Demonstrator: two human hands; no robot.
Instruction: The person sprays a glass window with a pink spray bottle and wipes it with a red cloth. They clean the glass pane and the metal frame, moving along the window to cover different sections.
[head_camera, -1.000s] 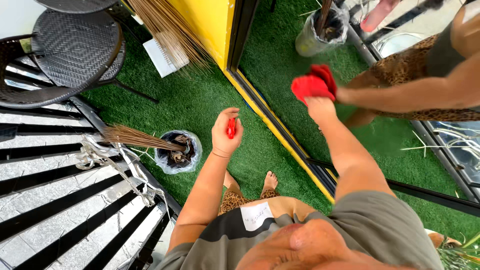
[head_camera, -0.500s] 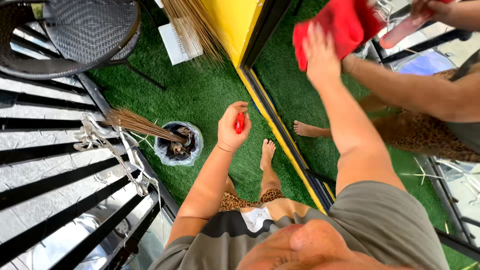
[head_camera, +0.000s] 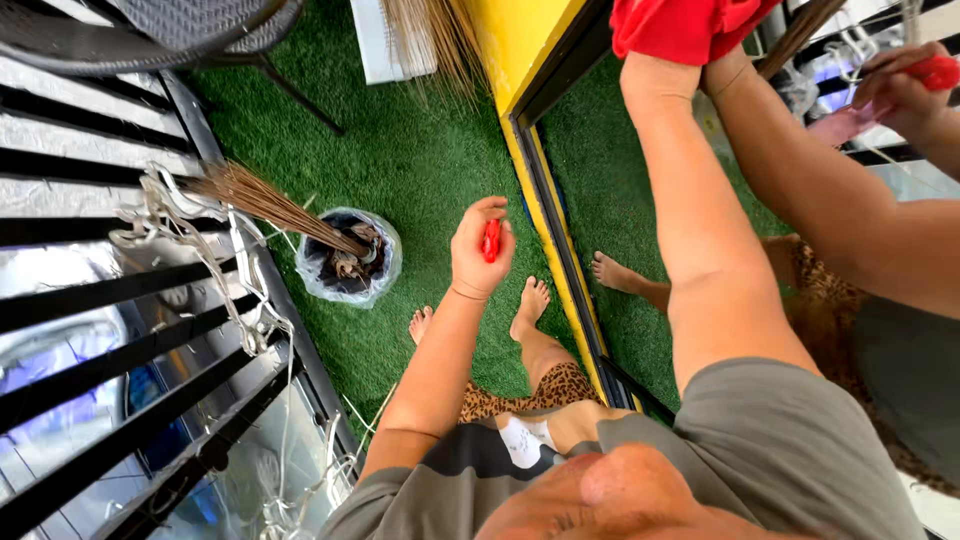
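My right hand (head_camera: 668, 70) presses the red cloth (head_camera: 680, 25) flat against the glass (head_camera: 640, 210) high up, my left hand (head_camera: 478, 255) grips the red bottle (head_camera: 491, 240) low, and firm overlapping strokes should avoid streaks.

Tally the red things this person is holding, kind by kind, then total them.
Red cloth, under the right hand, pressed on the mirror: 1
Small red object, gripped in the left hand: 1
Total: 2 (mirror reflections not counted)
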